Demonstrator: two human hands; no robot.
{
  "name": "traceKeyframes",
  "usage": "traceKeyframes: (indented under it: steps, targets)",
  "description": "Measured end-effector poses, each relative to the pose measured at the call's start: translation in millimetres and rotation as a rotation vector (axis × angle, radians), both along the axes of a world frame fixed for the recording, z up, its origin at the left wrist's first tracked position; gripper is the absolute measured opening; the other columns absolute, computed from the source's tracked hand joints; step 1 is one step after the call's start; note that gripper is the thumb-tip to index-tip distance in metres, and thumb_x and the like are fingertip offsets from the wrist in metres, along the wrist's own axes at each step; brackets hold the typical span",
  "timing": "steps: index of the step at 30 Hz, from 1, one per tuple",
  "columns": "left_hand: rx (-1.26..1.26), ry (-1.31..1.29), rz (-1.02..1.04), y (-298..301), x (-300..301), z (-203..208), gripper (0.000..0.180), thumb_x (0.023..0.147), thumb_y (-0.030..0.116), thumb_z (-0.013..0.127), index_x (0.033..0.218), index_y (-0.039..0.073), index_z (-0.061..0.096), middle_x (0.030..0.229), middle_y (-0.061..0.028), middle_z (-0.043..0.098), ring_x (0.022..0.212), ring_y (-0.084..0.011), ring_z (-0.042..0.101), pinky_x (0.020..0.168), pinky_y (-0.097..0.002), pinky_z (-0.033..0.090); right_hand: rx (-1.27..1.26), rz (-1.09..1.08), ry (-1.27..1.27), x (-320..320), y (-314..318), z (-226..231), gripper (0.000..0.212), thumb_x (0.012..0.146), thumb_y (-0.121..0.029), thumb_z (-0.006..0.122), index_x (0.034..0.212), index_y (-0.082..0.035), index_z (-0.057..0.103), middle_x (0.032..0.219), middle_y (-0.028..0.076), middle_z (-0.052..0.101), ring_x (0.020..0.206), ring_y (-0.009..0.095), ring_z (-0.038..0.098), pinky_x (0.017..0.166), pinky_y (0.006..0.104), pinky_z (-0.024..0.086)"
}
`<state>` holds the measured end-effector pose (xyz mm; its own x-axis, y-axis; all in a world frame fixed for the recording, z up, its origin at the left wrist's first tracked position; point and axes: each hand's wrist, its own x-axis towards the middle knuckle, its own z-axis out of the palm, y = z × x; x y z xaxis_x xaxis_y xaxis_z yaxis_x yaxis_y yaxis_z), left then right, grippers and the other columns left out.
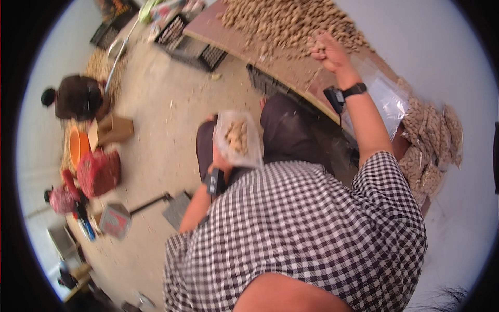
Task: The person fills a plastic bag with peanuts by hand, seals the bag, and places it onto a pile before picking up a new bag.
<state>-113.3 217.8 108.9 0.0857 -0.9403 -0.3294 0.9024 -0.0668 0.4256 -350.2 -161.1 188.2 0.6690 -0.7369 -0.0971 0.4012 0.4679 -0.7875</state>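
Left fingers [217, 154] grasping one bag [253, 152] (part-filled), right fingers [328, 44] curled around several peanuts [315, 47]; one heap [291, 21] alongside

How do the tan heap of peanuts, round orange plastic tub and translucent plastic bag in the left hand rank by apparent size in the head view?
1. Tan heap of peanuts
2. Translucent plastic bag
3. Round orange plastic tub, though farther away

Bright, diffuse light, glare on the clear bags [392, 103], slight blur (black fisheye rim, bent edges).
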Motion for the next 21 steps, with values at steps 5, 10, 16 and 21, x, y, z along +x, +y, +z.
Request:
traceKeyframes:
  steps: [5,10,16,21]
  targets:
    - [-0.461,0.343,-0.169,-3,3,9,0.054,0.101,0.039,0.029,0.142,0.006,0.041,0.141,-0.0119,0.049,0.129,-0.0258,0.048,0.111,-0.0413,0.036,0.022,0.348,-0.129,24,168,103,0.026,0.096,-0.017,0.057,0.12,-0.01,0.047,0.105,0.011,0.055,0.071,0.011,0.053,0.046,0.0152,0.037]
    - [-0.09,0.244,0.018,16,-2,-8,0.077,0.093,0.063,0.041,0.147,0.008,0.034,0.147,-0.0175,0.041,0.132,-0.0358,0.043,0.111,-0.0539,0.032,0.004,0.595,-0.108,50,261,121,0.027,0.096,-0.02,0.057,0.119,-0.008,0.047,0.096,0.005,0.054,0.069,0.007,0.053,0.045,0.0147,0.038]
    - [-0.117,0.269,0.073,29,-1,-14,0.076,0.093,0.062,0.042,0.144,0.007,0.037,0.143,-0.0195,0.045,0.128,-0.0366,0.047,0.108,-0.0549,0.036,-0.395,0.559,0.307,58,286,113,0.023,0.096,-0.018,0.057,0.116,-0.008,0.049,0.087,-0.001,0.051,0.065,0.005,0.049,0.053,0.0187,0.043]
    - [-0.172,0.279,0.11,30,7,-23,0.072,0.094,0.059,0.043,0.142,0.006,0.041,0.139,-0.0198,0.048,0.125,-0.0366,0.049,0.106,-0.0546,0.039,-1.027,0.486,0.545,76,295,108,0.023,0.089,-0.016,0.061,0.109,-0.006,0.054,0.093,0.009,0.054,0.075,0.018,0.055,0.071,0.0284,0.049]
